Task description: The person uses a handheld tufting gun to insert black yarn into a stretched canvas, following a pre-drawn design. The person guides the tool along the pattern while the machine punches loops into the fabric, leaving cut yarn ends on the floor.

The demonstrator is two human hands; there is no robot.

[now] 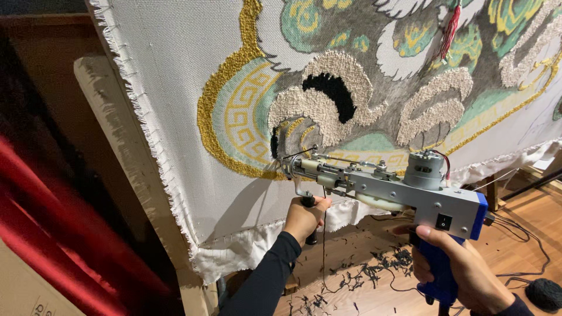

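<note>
Both hands grip the tufting gun (386, 184) at lower centre: left hand (304, 217) closed on its front handle, right hand (465, 272) around the blue grip. Rigid, probably hefty; needle against soft stretched cloth (193, 175).

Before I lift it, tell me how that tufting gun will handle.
The tufting gun is probably stiff and fairly heavy: metal frame, motor on top. Both the left hand and right hand grip handles, suggesting it wants two-handed support. Its thin needle end looks delicate, and the trailing black yarn may snag.
</note>
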